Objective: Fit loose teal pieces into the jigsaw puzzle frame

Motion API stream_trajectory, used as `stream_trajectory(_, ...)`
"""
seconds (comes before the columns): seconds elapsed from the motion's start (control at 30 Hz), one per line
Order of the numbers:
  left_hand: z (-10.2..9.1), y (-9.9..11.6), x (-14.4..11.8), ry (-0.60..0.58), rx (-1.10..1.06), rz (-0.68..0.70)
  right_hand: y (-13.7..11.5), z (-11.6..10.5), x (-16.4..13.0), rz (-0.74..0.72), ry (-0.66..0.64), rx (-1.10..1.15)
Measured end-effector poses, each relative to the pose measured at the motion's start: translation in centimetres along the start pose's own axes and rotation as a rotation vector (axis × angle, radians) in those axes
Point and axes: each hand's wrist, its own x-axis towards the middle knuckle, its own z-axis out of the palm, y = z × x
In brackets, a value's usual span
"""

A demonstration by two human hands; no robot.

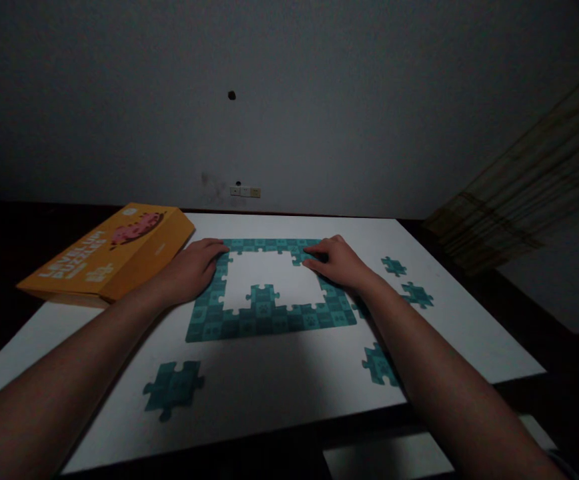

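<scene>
A partly joined teal jigsaw puzzle (269, 321) lies face down on the white table (279, 387) as a rectangular frame with a bare middle. My left hand (195, 268) rests flat on the frame's left side, fingers toward its top left corner. My right hand (336, 261) presses with its fingertips on pieces at the frame's upper right. Neither hand holds anything. A joined clump of loose pieces (173, 387) lies near the front left.
An orange puzzle box (112, 253) sits at the table's back left, close to my left forearm. Loose teal pieces lie to the right (394, 267) (417, 294) and one by my right forearm (378, 365). A grey wall stands behind the table.
</scene>
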Motion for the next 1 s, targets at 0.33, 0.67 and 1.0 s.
stream_trajectory(0.33,-0.3,0.7,0.0,-0.025,0.030,-0.028,-0.5,-0.3,0.0,0.012,0.065,-0.203)
stream_trajectory(0.67,-0.2,0.4,0.0,-0.042,0.033,-0.033,-1.1,-1.2,-1.1,-0.025,-0.008,-0.203)
stream_trajectory(1.0,0.2,0.1,0.0,-0.022,0.034,-0.035,-2.0,-1.9,-1.6,-0.038,-0.011,-0.114)
